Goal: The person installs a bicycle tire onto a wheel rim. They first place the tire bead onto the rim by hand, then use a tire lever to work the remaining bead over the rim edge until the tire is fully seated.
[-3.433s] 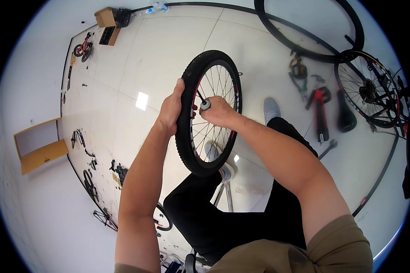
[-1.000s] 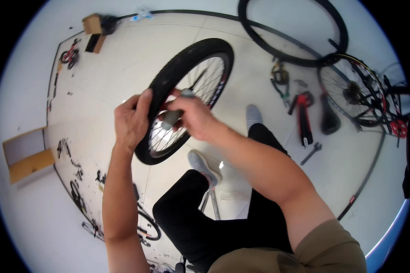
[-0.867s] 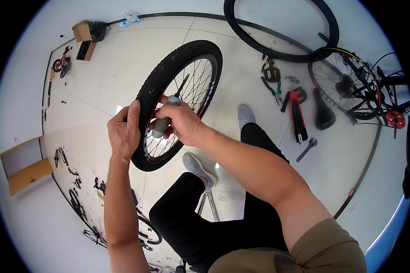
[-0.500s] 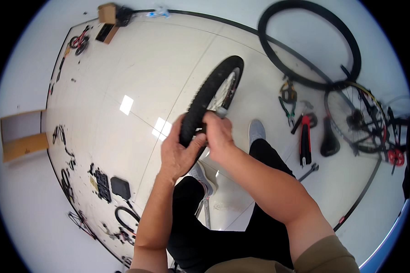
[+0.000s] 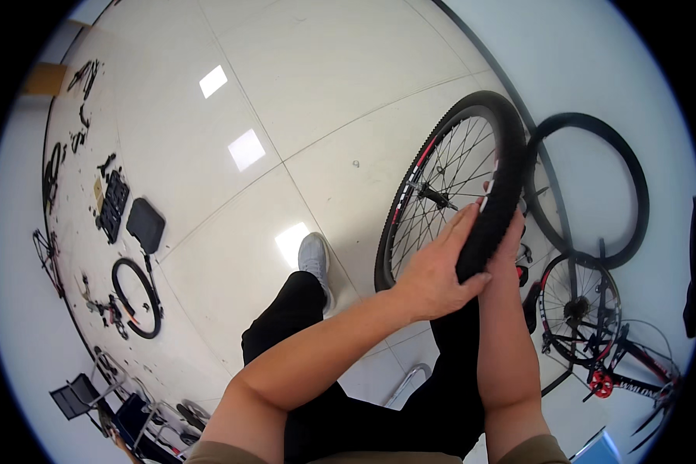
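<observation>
A bicycle wheel [image 5: 435, 195] with a knobby black tyre stands tilted in front of me, its spokes and hub facing left. My left hand [image 5: 439, 280] is closed around the near lower part of the tyre, the thumb pressing on the tread. From the right side, my right hand [image 5: 507, 241] grips the same stretch of tyre. Most of its fingers are hidden behind the tyre; fingertips show by the rim. Whether the tyre's bead is fully seated under my hands cannot be made out.
A loose black tyre [image 5: 636, 174] leans at the right wall, above a bicycle frame with a rear wheel [image 5: 577, 311]. On the left lie an opened toolbox [image 5: 113, 207], a black case [image 5: 145, 226], a small wheel [image 5: 135, 298] and a folding chair [image 5: 73, 398]. My grey shoe [image 5: 314, 263] is below.
My view has turned right. The wheel has swung to the right and now shows its spokes broadside. Both hands have moved with it and still hold the tyre. The floor tools are mostly hidden.
</observation>
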Demonstrator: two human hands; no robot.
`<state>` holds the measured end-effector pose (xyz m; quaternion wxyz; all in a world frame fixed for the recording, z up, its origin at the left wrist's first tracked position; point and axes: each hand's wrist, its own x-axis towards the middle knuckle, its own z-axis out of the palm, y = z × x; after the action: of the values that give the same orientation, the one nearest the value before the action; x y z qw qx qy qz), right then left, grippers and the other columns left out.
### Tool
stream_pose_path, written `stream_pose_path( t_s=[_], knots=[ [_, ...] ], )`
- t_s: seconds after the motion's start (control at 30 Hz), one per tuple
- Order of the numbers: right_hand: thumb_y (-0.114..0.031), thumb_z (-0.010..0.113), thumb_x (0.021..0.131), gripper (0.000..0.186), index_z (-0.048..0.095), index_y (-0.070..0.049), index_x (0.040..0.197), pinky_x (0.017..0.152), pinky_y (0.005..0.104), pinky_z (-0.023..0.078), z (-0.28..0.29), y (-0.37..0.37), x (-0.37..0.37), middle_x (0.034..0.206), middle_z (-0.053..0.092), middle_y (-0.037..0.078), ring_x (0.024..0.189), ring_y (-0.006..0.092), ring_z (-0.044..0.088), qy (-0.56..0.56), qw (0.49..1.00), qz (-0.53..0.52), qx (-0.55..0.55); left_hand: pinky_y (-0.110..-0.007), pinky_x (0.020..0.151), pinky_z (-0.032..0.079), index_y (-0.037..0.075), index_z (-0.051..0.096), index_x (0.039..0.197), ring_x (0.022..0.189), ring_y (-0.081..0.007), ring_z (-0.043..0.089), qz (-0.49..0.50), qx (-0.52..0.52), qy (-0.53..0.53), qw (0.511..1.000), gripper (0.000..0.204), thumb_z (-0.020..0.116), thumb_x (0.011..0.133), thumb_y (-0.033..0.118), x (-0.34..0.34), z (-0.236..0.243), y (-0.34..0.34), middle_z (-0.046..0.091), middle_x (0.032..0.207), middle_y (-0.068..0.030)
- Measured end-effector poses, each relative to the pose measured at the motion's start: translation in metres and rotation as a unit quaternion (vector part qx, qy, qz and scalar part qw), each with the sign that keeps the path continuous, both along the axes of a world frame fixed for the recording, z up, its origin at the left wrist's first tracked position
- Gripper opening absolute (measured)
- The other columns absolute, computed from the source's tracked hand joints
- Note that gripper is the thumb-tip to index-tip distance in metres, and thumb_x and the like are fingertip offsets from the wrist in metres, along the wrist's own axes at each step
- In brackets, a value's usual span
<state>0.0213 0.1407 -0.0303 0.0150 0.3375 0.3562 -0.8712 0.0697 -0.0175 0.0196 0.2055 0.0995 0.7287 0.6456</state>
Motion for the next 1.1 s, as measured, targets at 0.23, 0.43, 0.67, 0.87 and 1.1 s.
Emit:
stream_pose_path(
  t_s=[0.23, 0.43, 0.67, 0.87, 1.1],
  knots=[
    [-0.038, 0.048, 0.100, 0.054, 0.053, 0.000, 0.138, 0.073, 0.0350, 0.057, -0.031, 0.017, -0.001, 0.092, 0.067, 0.013, 0.083, 0.0236, 0.065, 0.067, 0.992, 0.090, -0.056, -0.043, 0.112, 0.046, 0.001, 0.025, 0.160, 0.141, -0.0426, 0.047, 0.077, 0.000, 0.002, 0.997, 0.095, 0.077, 0.083, 0.019, 0.003, 0.001, 0.010, 0.035, 0.161, -0.0233],
    [-0.041, 0.051, 0.103, 0.052, 0.048, -0.001, 0.136, 0.072, 0.0413, 0.054, -0.026, -0.001, 0.005, 0.085, 0.064, 0.010, 0.079, 0.0250, 0.061, 0.071, 0.992, 0.076, -0.075, -0.044, 0.106, 0.050, -0.005, 0.030, 0.157, 0.136, -0.0457, 0.051, 0.094, -0.036, 0.040, 0.994, 0.093, 0.079, 0.084, 0.026, 0.013, -0.005, 0.008, 0.036, 0.159, -0.0302],
    [-0.031, 0.057, 0.103, 0.045, 0.050, 0.001, 0.133, 0.070, 0.0410, 0.054, -0.029, -0.005, 0.001, 0.083, 0.064, 0.010, 0.076, 0.0260, 0.062, 0.038, 0.997, 0.062, -0.040, -0.045, 0.104, 0.050, -0.008, 0.036, 0.152, 0.130, -0.0470, 0.055, 0.113, -0.055, 0.080, 0.989, 0.087, 0.078, 0.082, 0.022, 0.013, -0.008, 0.006, 0.045, 0.150, -0.0334],
    [-0.022, 0.056, 0.100, 0.026, 0.064, -0.002, 0.115, 0.065, 0.0335, 0.056, -0.012, -0.016, -0.011, 0.087, 0.068, 0.008, 0.073, 0.0206, 0.067, -0.072, 0.957, 0.094, 0.266, -0.046, 0.097, 0.053, -0.002, 0.044, 0.149, 0.113, -0.0426, 0.066, 0.133, -0.089, 0.002, 0.987, 0.079, 0.076, 0.079, 0.016, -0.001, 0.011, -0.008, 0.066, 0.121, -0.0279],
    [-0.013, 0.065, 0.092, 0.017, 0.062, -0.001, 0.104, 0.060, 0.0361, 0.049, 0.013, -0.011, -0.027, 0.084, 0.066, 0.010, 0.068, 0.0197, 0.060, -0.095, 0.988, -0.093, 0.081, -0.029, 0.076, 0.055, -0.004, 0.053, 0.131, 0.086, -0.0146, 0.064, 0.148, -0.094, -0.059, 0.983, 0.053, 0.071, 0.082, 0.006, -0.019, 0.006, -0.034, 0.068, 0.108, -0.0110]
  ],
)
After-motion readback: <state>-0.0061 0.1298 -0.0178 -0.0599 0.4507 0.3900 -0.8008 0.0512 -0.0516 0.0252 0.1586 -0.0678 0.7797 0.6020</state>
